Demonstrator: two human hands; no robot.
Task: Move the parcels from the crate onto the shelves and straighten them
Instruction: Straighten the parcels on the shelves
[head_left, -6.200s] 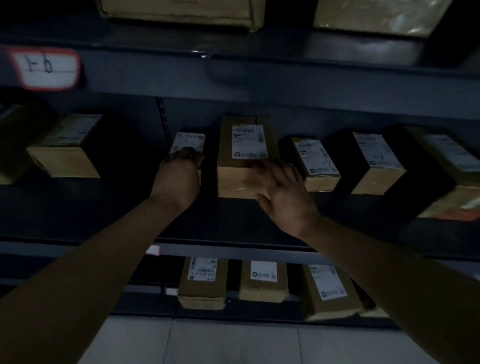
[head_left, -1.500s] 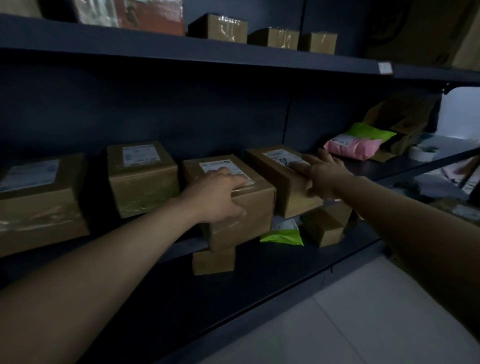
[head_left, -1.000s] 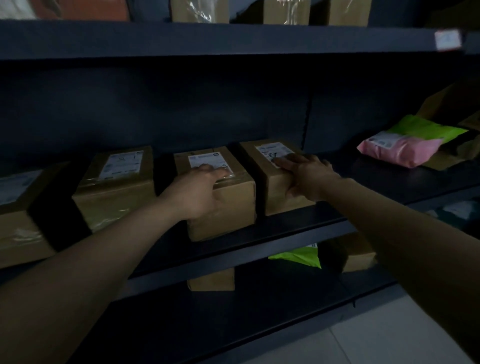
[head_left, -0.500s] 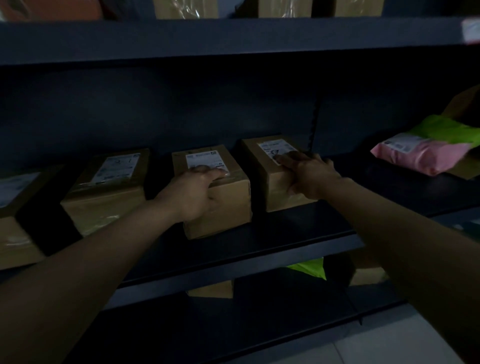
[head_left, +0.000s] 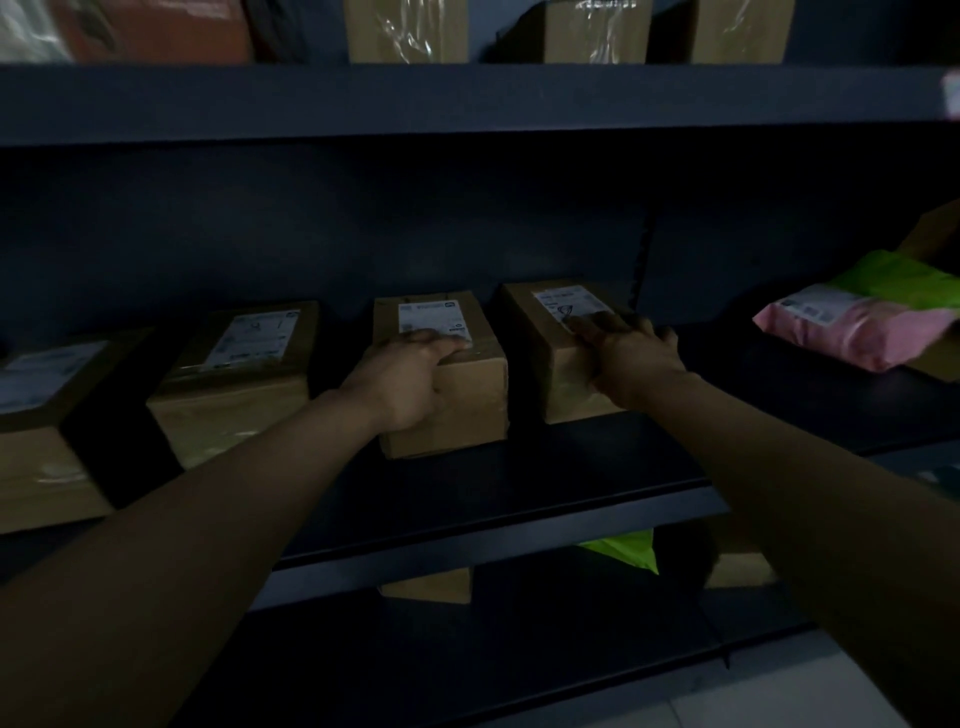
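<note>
Several brown cardboard parcels with white labels stand in a row on the dark middle shelf (head_left: 519, 483). My left hand (head_left: 405, 379) grips the front top edge of the middle parcel (head_left: 467, 400). My right hand (head_left: 628, 358) is wrapped over the front right corner of the parcel next to it (head_left: 545, 332), fingers lying on its label. Two more parcels (head_left: 234, 379) sit to the left. The crate is out of view.
A pink mailer bag (head_left: 852, 332) with a green one (head_left: 904, 280) behind it lies on the shelf at right. More boxes stand on the upper shelf (head_left: 467, 98). Below, a green bag (head_left: 628, 551) and boxes (head_left: 426, 587) sit on the lower shelf. Pale floor shows bottom right.
Both hands have stayed on the same two parcels while pushing them back on the shelf; the middle parcel now sits squarer. The view has shifted slightly.
</note>
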